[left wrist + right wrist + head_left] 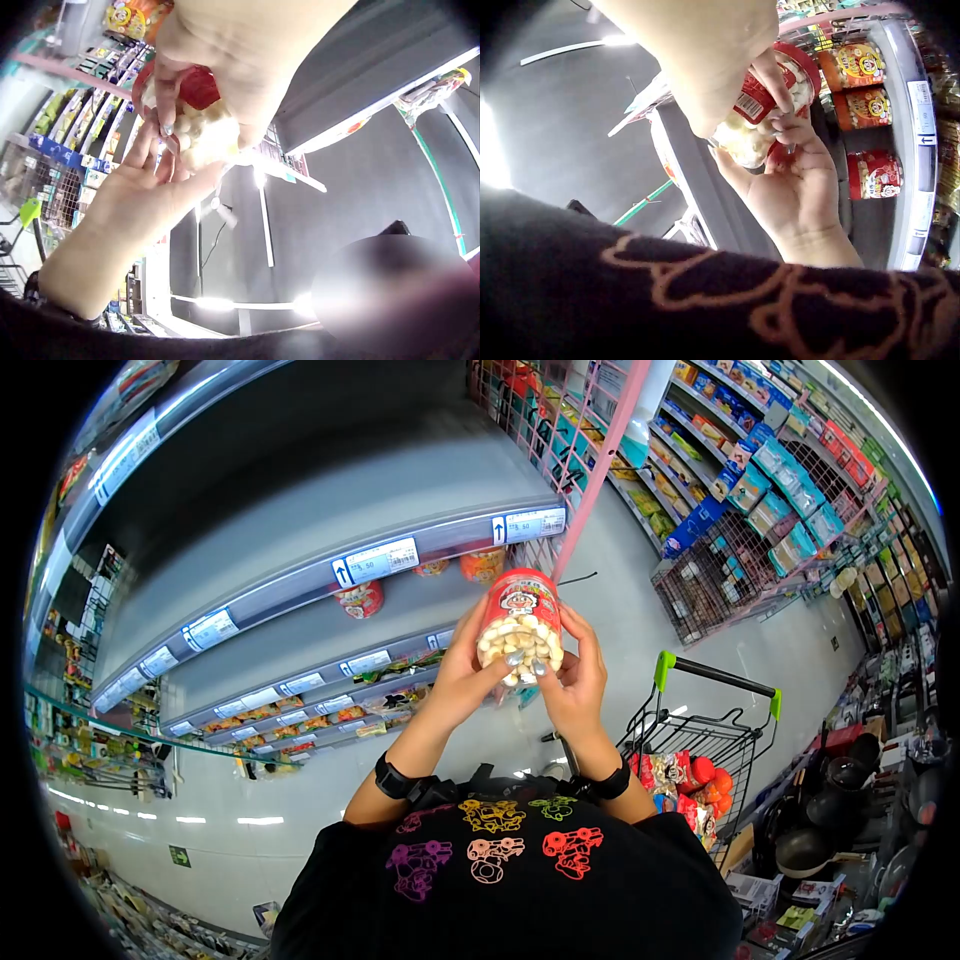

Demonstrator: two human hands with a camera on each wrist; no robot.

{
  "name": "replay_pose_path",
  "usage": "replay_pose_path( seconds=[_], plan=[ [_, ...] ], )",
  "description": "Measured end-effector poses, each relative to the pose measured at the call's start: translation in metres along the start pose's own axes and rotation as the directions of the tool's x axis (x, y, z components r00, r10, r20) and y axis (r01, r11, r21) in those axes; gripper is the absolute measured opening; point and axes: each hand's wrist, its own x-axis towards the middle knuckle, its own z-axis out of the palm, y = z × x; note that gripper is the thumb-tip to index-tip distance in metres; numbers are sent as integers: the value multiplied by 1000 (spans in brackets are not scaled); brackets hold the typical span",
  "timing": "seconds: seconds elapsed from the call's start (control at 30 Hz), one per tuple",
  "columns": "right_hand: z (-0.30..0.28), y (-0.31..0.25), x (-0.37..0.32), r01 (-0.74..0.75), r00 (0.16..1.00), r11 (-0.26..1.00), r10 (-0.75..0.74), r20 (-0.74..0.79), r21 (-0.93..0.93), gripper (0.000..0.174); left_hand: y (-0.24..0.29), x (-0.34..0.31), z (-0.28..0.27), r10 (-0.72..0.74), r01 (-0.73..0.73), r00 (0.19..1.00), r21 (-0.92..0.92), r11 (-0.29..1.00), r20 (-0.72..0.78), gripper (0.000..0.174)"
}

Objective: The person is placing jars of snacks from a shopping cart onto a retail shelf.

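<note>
Both hands hold a clear plastic jar [520,625] between them, tilted in front of the chest. It has a red lid and a red label with a cartoon figure, and pale round snack pieces fill it. The left hand [462,678] grips its left side, thumb across the front. On the opposite side the right hand [580,685] grips it, its thumb beside the other one. In the right wrist view a barcode shows on the red label [754,103]. Fingers of both hands wrap the jar [201,135] in the left wrist view.
Beyond the hands stands a grey store shelf [260,545] with price tags. A red jar [360,598] and orange jars [859,64] sit on it. At the right is a shopping cart [725,673] holding red packets and jars. A pink post [600,480] edges the shelf.
</note>
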Motion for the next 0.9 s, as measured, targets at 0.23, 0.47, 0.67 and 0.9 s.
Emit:
replay_pose_path(
  seconds=[0.23, 0.47, 0.67, 0.9],
  plan=[
    [5, 3, 3, -11, 1000, 999, 11, 12, -40, 55, 3, 1, -1, 55, -53, 998, 68, 996, -24, 81],
    [10, 7, 5, 43, 998, 995, -39, 44, -92, 55, 4, 1, -5, 119, -112, 992, 163, 980, -33, 81],
    [13, 2, 4, -16, 999, 996, 20, 43, -90, 56, 1, 1, -8, 128, -117, 991, 211, 970, -37, 82],
    [6, 0, 6, -53, 999, 991, 53, -3, -125, 50, 26, -2, -4, 97, -105, 994, 464, 880, 41, 94]
  ],
)
